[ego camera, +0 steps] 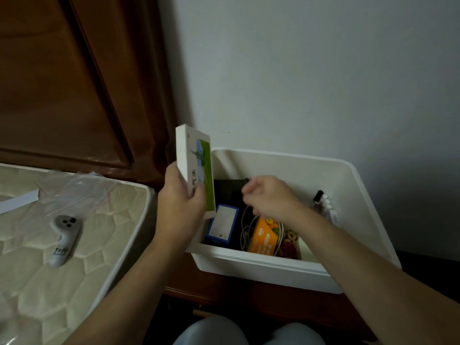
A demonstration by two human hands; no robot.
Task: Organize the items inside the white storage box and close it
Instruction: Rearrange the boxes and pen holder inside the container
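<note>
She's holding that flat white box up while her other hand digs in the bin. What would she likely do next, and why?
Probably lower the flat white box that the left hand holds upright into the white storage box, along its left wall. The right hand reaches in near the black item, seemingly making room beside the blue box and orange packet.

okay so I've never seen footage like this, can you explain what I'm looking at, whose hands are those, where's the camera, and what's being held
There is only one picture, taken by a camera worn on a person's head, looking down at their own two bare hands. No robot is involved. The left hand holds a flat white box with a green picture upright, above the left edge of an open white storage box. The right hand reaches inside, fingers curled; whether it grips anything is unclear. Inside lie a blue box, an orange packet and cables. On the mattress to the left lies a white controller.
</note>
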